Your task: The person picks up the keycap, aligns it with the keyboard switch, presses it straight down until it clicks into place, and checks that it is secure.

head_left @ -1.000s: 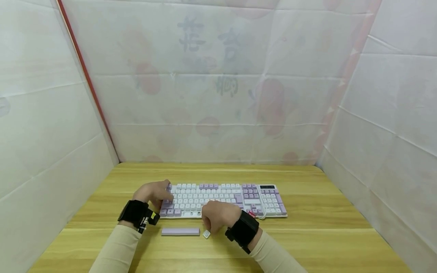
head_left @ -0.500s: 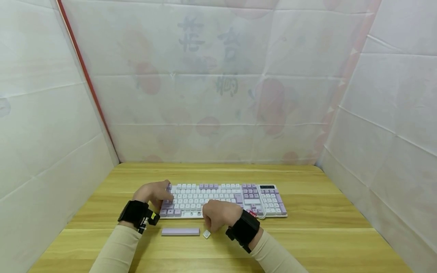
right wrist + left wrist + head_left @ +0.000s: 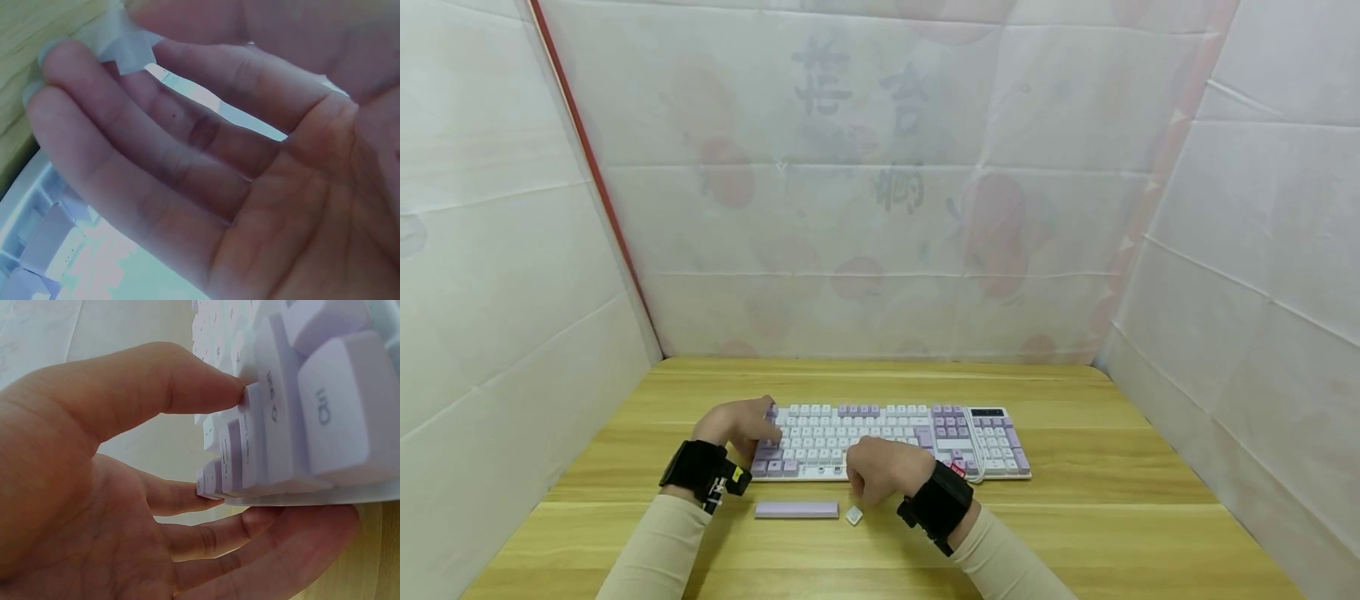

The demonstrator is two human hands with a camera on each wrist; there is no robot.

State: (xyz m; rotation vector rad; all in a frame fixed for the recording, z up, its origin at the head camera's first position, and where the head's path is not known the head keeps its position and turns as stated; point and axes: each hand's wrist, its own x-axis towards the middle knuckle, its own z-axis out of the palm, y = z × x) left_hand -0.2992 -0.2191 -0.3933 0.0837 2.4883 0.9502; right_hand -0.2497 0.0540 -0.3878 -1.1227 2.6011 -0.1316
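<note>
My left hand (image 3: 737, 423) grips the left end of a white and purple keyboard (image 3: 820, 433). In the left wrist view its thumb presses on the purple side keys, while the fingers lie along and under the edge. My right hand (image 3: 887, 471) is low over the table in front of the keyboard. Its thumb and index finger pinch a small white keycap (image 3: 132, 53), with the other fingers bent beside it. Just left of these fingertips, the keycap (image 3: 853, 516) shows close over the wood. A long purple space bar keycap (image 3: 796, 509) lies left of it.
Bare switches (image 3: 822, 470) show in the keyboard's bottom row. A bundled white cable (image 3: 976, 446) with a red tag (image 3: 956, 471) lies across its right part. The wooden table (image 3: 1112, 517) meets white fabric walls (image 3: 880, 317) at the back and sides.
My right hand has shifted very slightly to the right and back. The left hand, the keyboard and the space bar keycap stay where they were.
</note>
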